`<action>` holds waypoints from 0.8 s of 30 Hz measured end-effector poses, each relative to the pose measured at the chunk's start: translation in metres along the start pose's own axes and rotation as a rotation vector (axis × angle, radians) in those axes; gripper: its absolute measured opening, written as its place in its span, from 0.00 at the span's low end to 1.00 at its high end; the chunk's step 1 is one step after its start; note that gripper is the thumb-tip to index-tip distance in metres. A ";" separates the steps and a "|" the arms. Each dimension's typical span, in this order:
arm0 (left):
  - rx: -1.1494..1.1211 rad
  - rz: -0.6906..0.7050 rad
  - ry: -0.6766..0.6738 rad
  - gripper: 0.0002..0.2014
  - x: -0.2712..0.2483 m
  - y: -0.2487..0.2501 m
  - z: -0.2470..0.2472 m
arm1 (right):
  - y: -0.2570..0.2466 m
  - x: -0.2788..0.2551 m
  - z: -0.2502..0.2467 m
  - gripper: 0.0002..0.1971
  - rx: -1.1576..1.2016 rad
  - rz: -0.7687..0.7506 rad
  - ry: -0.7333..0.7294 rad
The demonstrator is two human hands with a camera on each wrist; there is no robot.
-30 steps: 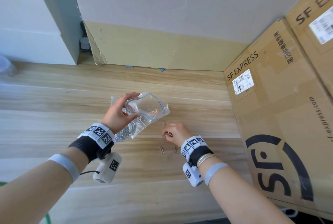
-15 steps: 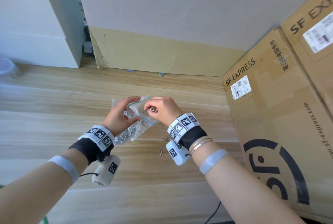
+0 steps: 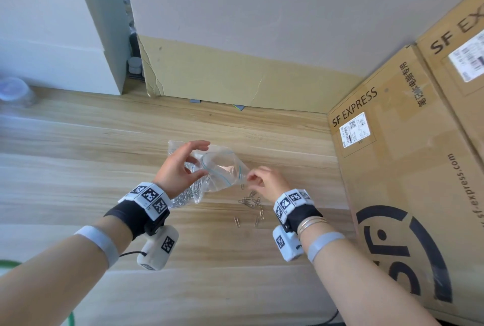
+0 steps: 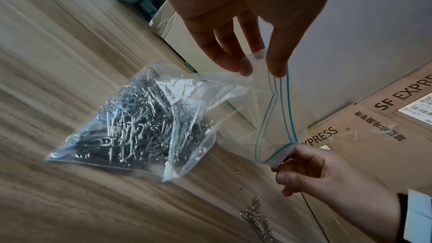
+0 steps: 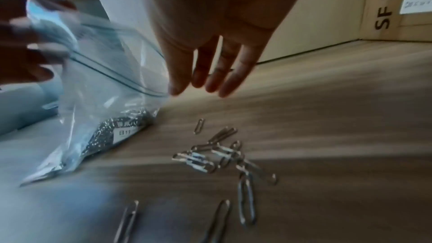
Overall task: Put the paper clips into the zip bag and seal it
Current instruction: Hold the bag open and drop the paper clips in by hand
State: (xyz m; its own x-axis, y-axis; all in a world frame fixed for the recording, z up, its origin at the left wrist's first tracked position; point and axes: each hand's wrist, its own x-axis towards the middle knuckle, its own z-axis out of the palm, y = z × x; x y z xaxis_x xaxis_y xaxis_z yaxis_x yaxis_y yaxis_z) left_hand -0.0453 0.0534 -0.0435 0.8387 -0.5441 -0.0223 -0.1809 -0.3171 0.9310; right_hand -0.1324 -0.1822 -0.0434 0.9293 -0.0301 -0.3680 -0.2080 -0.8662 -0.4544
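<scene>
Surface: wooden table, boxes at right.
Bag: mouth pointed right, pinched by left hand.
Right hand: fingers relaxed, holding nothing.

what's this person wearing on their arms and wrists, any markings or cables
Both forearms are bare, each with a pale grey band. The left hand and right hand are ungloved. Each wrist carries a black cuff topped by white blocks printed with black square tags, and a white camera pod hangs below, also tagged. A thin black cable leaves the left pod. Thin metal bangles sit on the right wrist.
</scene>
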 end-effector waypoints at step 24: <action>0.041 0.001 0.049 0.31 0.000 -0.004 -0.001 | 0.019 -0.013 0.045 0.08 -0.119 0.056 -0.065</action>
State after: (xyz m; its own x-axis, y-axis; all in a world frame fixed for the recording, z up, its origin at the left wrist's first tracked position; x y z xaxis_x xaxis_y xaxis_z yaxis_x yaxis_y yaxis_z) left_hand -0.0435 0.0555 -0.0472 0.8624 -0.5062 -0.0024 -0.2020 -0.3485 0.9153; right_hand -0.1624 -0.1758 -0.0837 0.8949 -0.0508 -0.4434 -0.2173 -0.9174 -0.3335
